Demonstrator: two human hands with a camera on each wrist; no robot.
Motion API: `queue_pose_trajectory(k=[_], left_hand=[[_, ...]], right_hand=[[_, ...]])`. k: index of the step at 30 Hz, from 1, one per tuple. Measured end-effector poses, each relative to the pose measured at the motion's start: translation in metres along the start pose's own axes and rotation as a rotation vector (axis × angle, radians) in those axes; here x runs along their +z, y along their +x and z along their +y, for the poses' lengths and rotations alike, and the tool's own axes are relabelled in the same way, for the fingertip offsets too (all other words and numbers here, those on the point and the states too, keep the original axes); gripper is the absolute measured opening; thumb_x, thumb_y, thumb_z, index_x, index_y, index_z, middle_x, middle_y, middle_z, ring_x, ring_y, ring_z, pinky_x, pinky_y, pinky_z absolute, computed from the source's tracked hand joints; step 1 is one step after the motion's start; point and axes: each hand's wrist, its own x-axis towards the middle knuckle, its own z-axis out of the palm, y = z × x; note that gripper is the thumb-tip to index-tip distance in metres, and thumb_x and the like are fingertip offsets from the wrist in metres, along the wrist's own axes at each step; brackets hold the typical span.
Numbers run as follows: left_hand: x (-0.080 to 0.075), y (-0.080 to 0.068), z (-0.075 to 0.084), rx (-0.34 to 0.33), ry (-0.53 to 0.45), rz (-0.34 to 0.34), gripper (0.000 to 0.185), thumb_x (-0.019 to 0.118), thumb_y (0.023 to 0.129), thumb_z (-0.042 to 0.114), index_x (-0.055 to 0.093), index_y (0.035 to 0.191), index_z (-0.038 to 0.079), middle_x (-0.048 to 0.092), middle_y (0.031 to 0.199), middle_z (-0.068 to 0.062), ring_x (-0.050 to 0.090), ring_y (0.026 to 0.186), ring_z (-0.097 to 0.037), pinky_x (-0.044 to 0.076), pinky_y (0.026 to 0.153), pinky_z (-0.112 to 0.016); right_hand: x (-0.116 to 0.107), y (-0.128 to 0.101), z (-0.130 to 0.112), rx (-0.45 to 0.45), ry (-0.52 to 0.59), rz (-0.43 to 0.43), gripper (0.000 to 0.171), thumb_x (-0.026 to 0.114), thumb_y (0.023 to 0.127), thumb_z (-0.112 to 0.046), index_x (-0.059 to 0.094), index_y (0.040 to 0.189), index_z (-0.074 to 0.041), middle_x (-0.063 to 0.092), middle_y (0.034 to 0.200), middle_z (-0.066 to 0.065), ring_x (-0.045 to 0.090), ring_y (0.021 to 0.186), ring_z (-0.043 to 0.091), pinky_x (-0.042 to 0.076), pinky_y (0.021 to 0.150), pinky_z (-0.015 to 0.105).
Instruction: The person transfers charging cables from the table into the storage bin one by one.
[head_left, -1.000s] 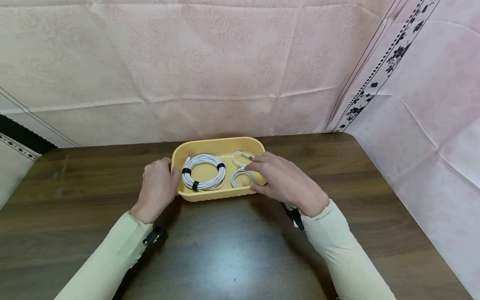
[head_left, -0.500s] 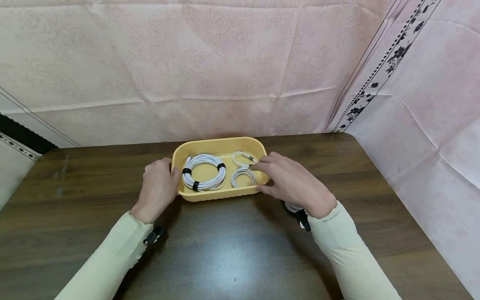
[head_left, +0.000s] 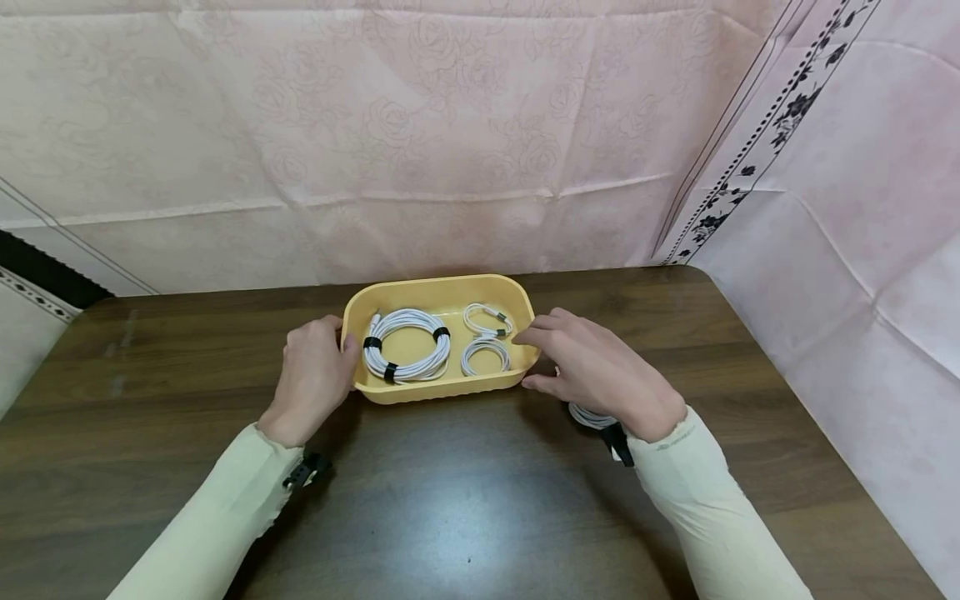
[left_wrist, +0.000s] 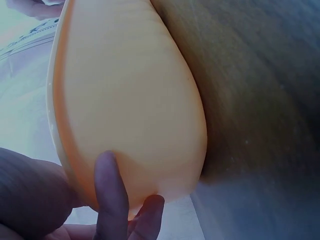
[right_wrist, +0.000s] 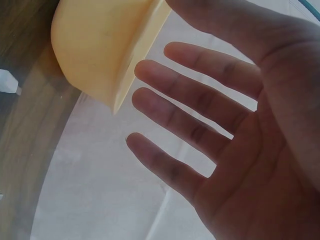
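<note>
A yellow tray (head_left: 438, 288) sits at the middle of a dark wooden table. It holds a large white cable coil (head_left: 407, 347) bound with black ties and two small white coils (head_left: 487, 319) (head_left: 485, 357). My left hand (head_left: 317, 373) grips the tray's left edge, thumb at the rim. In the left wrist view its fingers (left_wrist: 111, 192) press the tray's outer wall (left_wrist: 125, 100). Just right of the tray my right hand (head_left: 588, 362) hovers with spread straight fingers (right_wrist: 200, 115), holding nothing, with the tray's corner (right_wrist: 95, 45) just beyond its fingertips.
Another white coil with a black tie (head_left: 596, 417) lies on the table (head_left: 465, 500) under my right wrist. Pink patterned cloth (head_left: 450, 125) hangs behind the table and on the right. The table's right edge runs close to the cloth.
My right hand has drawn back out of the tray to the right, away from the small coils. The left hand and the tray have stayed put.
</note>
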Motion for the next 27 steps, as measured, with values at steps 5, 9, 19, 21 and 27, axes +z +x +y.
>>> queue_pose_trajectory(k=[5,9,19,21,27], left_hand=[[-0.001,0.0,-0.002,0.018,-0.003,0.023,0.032,0.053,0.098,0.011,0.067,0.116,-0.012,0.069,0.091,-0.023,0.066,0.071,-0.028,0.051,0.054,-0.03],[-0.002,0.0,-0.002,0.005,-0.024,0.007,0.032,0.054,0.098,0.012,0.066,0.116,-0.012,0.069,0.094,-0.024,0.067,0.073,-0.027,0.052,0.054,-0.029],[-0.01,0.0,-0.001,0.028,-0.028,0.044,0.029,0.059,0.096,0.014,0.069,0.11,-0.009,0.069,0.088,-0.019,0.063,0.073,-0.026,0.047,0.057,-0.027],[-0.011,0.0,-0.001,0.029,-0.027,0.041,0.028,0.06,0.096,0.014,0.069,0.11,-0.008,0.07,0.089,-0.018,0.063,0.074,-0.027,0.046,0.058,-0.028],[-0.014,0.0,-0.001,0.03,-0.031,0.03,0.027,0.061,0.095,0.015,0.071,0.107,-0.007,0.07,0.09,-0.017,0.064,0.077,-0.027,0.046,0.061,-0.028]], right_hand=[[0.002,-0.004,0.003,-0.005,-0.004,-0.003,0.045,0.084,0.083,-0.028,0.071,0.122,-0.01,0.071,0.115,0.003,0.061,0.108,0.021,0.051,0.096,0.038],[0.003,-0.007,0.005,0.001,0.002,-0.001,0.047,0.085,0.083,-0.027,0.071,0.123,-0.009,0.071,0.115,0.004,0.061,0.109,0.02,0.052,0.096,0.038],[0.004,-0.012,0.008,-0.002,-0.01,0.011,0.046,0.084,0.083,-0.027,0.071,0.123,-0.009,0.07,0.117,0.004,0.062,0.11,0.021,0.052,0.098,0.039],[0.003,-0.013,0.009,0.008,-0.005,0.008,0.046,0.083,0.084,-0.027,0.071,0.124,-0.009,0.069,0.117,0.004,0.062,0.111,0.021,0.052,0.098,0.039],[0.002,-0.016,0.012,0.026,0.001,0.004,0.046,0.083,0.084,-0.027,0.07,0.125,-0.01,0.068,0.119,0.004,0.062,0.114,0.021,0.052,0.099,0.04]])
